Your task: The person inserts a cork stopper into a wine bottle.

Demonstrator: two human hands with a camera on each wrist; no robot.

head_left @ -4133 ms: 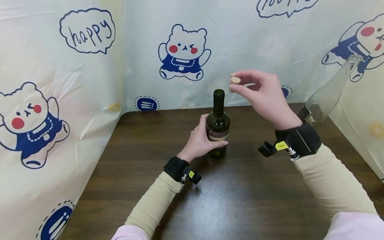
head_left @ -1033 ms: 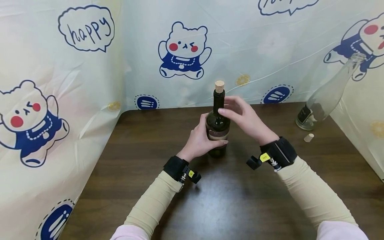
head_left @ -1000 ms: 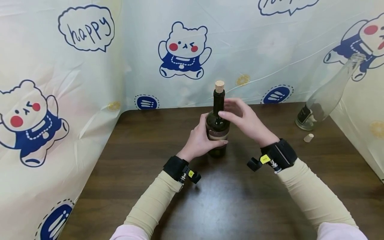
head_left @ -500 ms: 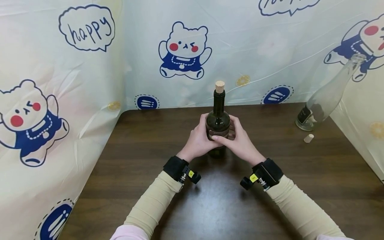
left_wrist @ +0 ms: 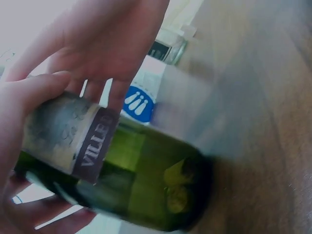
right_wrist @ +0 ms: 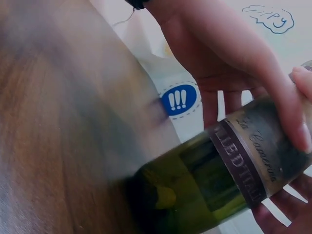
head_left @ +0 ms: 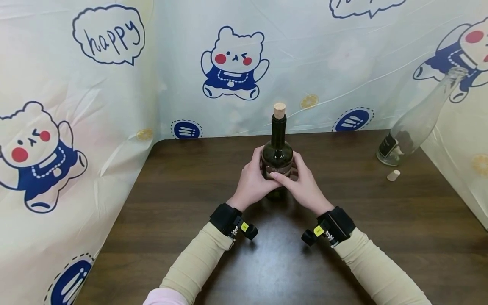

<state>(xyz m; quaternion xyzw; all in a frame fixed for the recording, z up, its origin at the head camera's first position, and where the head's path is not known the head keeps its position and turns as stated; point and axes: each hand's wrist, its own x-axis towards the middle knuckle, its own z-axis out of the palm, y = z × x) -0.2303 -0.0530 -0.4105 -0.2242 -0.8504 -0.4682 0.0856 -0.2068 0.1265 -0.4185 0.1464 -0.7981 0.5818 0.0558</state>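
Note:
A dark green wine bottle (head_left: 277, 157) stands upright near the back of the table, with a cork (head_left: 279, 111) sticking up from its mouth. My left hand (head_left: 250, 183) grips the bottle's body from the left. From the right, my right hand (head_left: 305, 186) holds the same body, its thumb lying across the front near the left hand. Both wrist views show palms and fingers wrapped around the labelled part of the bottle (left_wrist: 131, 165). Through the green glass near the base, pale yellowish pieces (right_wrist: 165, 196) show inside. The fingers behind the bottle are partly hidden in the head view.
At the back right of the brown wooden table (head_left: 160, 220) stands a clear glass bottle (head_left: 415, 120) with a dark label. A loose cork (head_left: 393, 175) lies in front of it. A printed cloth (head_left: 312, 55) with cartoon bears hangs along the back and sides.
Earlier the right hand held the cork above the bottle's mouth; the cork now sits in it. The right hand has moved down from the neck to the body. The left hand keeps its grip.

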